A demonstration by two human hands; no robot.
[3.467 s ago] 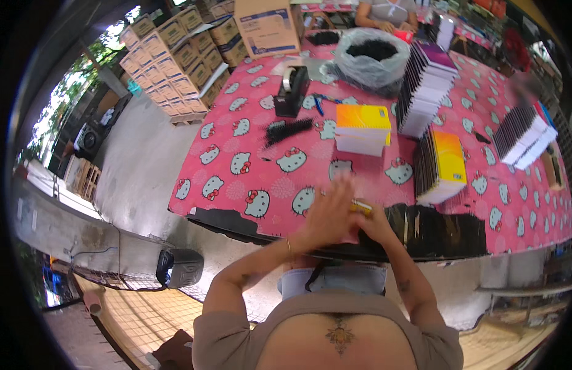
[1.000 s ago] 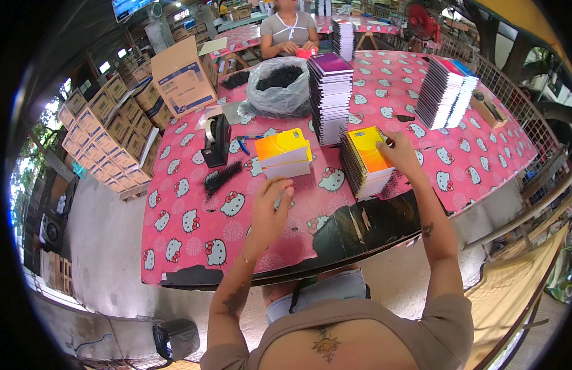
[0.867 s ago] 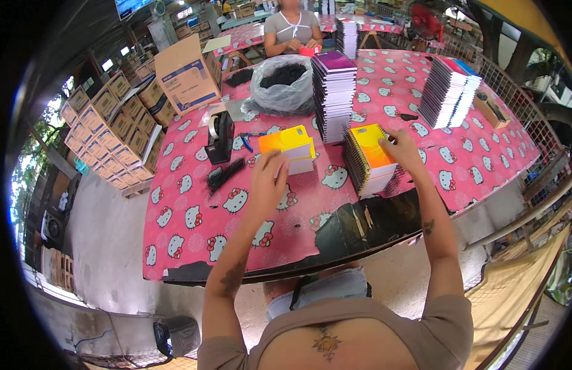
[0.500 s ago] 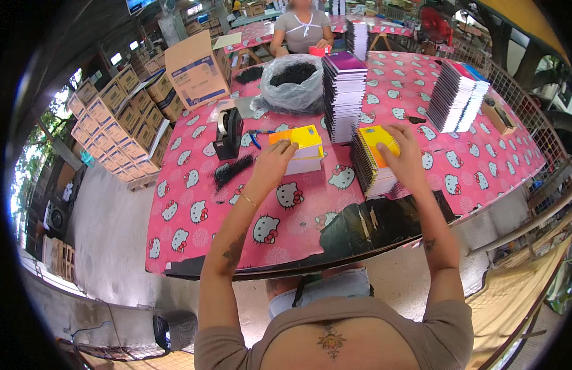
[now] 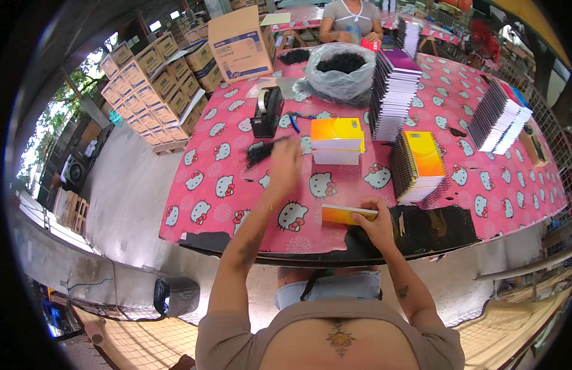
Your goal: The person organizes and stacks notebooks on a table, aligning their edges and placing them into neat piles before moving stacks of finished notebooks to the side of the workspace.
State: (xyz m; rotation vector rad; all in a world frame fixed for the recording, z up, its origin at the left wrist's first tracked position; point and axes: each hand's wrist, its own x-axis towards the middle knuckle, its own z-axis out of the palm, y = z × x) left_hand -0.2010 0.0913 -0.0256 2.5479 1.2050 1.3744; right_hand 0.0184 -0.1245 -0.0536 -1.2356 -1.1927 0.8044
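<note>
Pink patterned tablecloth (image 5: 224, 185) under cardboard boxes (image 5: 156, 80); right hand (image 5: 375, 225) pinches an orange notebook (image 5: 347, 214), blurred left hand's (image 5: 284, 168) grip unclear.

Pink patterned table (image 5: 236, 132): notebook stacks (image 5: 394, 92), tape dispenser (image 5: 266, 111), perhaps combs (image 5: 259, 152).

Right hand (image 5: 377, 223) presses on a thin orange notebook (image 5: 346, 214) lying flat near the tabletop (image 5: 224, 185) front edge. Left hand (image 5: 284, 165) is raised and blurred, just right of a black comb-binding bundle (image 5: 261, 150), with a black tape dispenser (image 5: 267, 111) beyond it. Orange-topped notebook stack (image 5: 337, 139) sits just right of left hand. Spiral notebook stack (image 5: 418, 164) is beyond right hand, slightly right. Black sheet (image 5: 437, 223) lies right of right hand.
</note>
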